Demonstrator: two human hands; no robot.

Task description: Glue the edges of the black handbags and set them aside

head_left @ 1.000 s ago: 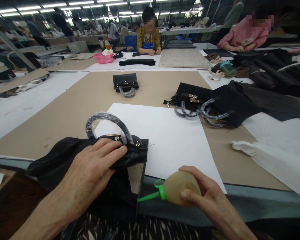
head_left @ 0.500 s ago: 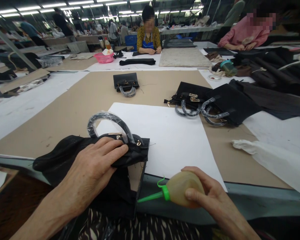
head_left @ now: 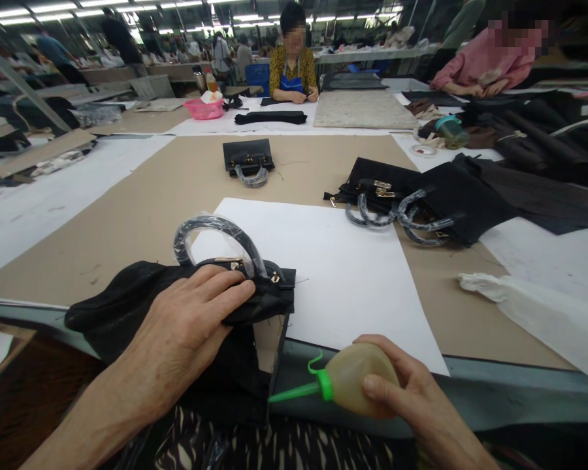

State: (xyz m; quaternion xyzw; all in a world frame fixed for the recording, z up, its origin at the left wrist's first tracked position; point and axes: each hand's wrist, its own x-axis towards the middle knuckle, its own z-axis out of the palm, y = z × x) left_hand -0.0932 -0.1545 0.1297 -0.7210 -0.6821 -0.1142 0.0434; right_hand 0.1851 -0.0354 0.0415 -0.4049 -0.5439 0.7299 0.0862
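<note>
A black bag [head_left: 122,294] with a plastic-wrapped round handle [head_left: 215,225] lies at the table's front edge, its open side hanging toward me. My left hand [head_left: 191,320] presses on the bag below the gold clasp, fingers over the black material. In my right hand [head_left: 396,385] is a squeeze bottle [head_left: 360,382] of yellowish content with a green cap. Its green nozzle [head_left: 294,392] points left, the tip at the edge of the bag's side panel. Whether anything comes out of it is too small to tell.
White paper [head_left: 343,281] lies right of the bag. A small black bag [head_left: 247,156] stands farther back, more black bags [head_left: 451,202] at right. White cloth [head_left: 534,313] lies front right. Two people sit across the table, others farther off.
The bottle and my right hand sit slightly lower in view, with the nozzle a little flatter. My left hand keeps its hold on the bag.
</note>
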